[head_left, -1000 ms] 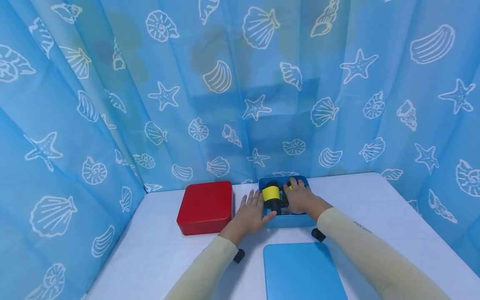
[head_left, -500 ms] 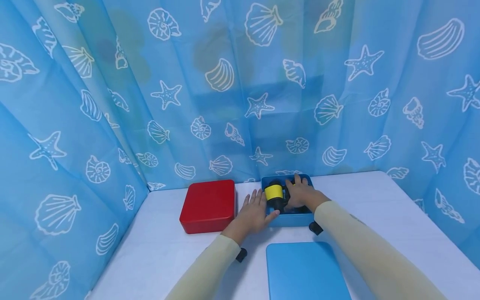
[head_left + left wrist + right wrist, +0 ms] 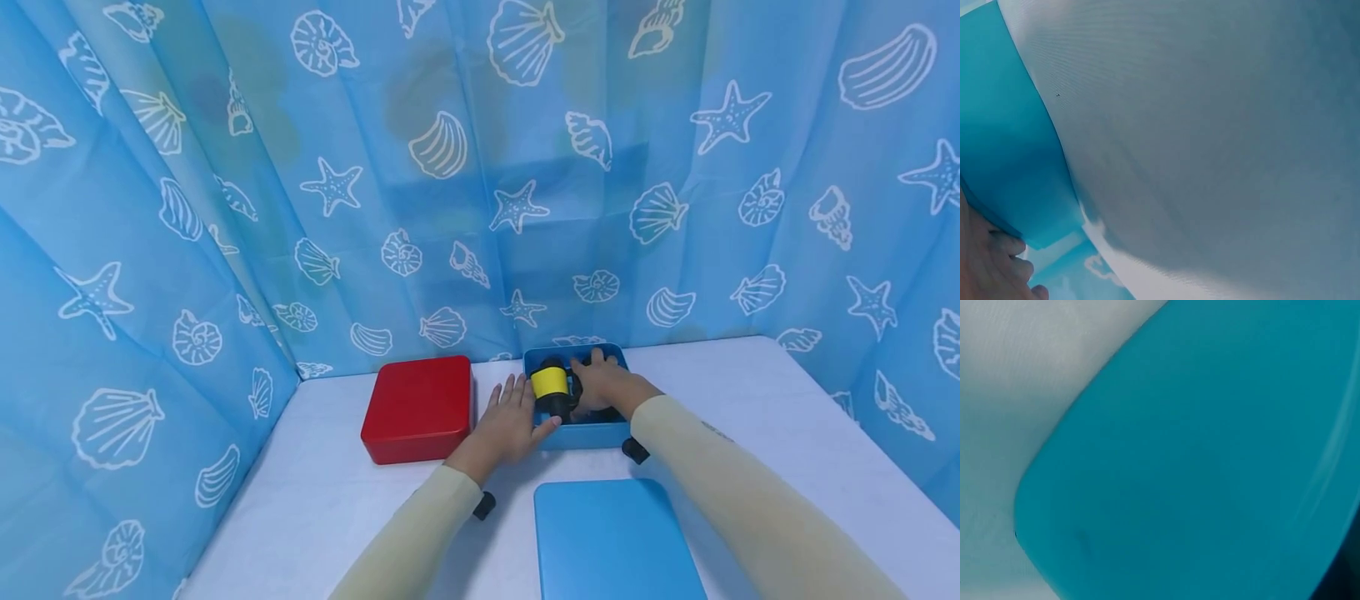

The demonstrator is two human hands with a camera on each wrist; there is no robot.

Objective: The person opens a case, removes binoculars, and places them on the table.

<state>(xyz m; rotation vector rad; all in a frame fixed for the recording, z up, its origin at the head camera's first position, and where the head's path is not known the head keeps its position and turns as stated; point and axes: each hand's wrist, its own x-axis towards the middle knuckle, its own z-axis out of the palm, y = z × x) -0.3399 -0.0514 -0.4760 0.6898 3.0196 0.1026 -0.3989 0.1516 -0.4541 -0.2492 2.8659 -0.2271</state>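
A pair of black binoculars point(image 3: 552, 382) with a yellow band lies in an open blue box point(image 3: 581, 437) at the back of the table. My right hand point(image 3: 603, 388) reaches into the box and grips the binoculars' right barrel, hiding most of it. The left hand point(image 3: 504, 429) lies against the box's left side, fingers extended and thumb at the front rim. In the left wrist view, fingertips point(image 3: 1013, 262) show beside the blue box point(image 3: 1016, 137). The blue box wall point(image 3: 1179, 462) fills most of the right wrist view, with the hand out of sight there.
A closed red box point(image 3: 420, 404) stands left of the left hand. A flat blue lid point(image 3: 611, 533) lies on the white tablecloth point(image 3: 300, 500) in front of the blue box. A blue shell-print curtain point(image 3: 450, 208) hangs close behind and on both sides.
The head view has shifted slightly. The right hand has sunk a little further over the binoculars, and the right barrel's yellow band is now covered. The left hand stays at the box's side.
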